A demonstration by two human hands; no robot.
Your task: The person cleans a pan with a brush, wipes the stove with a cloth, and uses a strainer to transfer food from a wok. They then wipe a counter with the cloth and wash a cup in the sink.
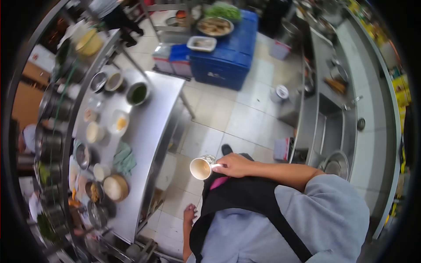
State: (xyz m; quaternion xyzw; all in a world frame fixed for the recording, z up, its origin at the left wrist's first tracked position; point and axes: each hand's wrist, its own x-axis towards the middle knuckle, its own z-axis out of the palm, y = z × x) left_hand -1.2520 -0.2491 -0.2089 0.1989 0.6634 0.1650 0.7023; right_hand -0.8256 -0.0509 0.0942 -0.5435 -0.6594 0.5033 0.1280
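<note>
My right hand point(232, 165) is closed around the handle of a white patterned mug point(201, 168). The mug is tilted with its mouth toward the camera, and a little light brown shows inside. My left hand point(189, 213) hangs low beside the black apron point(239, 193), its fingers loosely curled and slightly apart, holding nothing. It is between my body and the steel table point(153, 127), touching neither the table nor the mug.
Bowls, a green cloth point(125, 158) and a round wooden container point(115, 188) stand on the steel table. A blue chest point(223, 65) carries food trays ahead. At right are a sink point(329, 136) and a white bucket point(279, 93). A person point(116, 17) stands at upper left.
</note>
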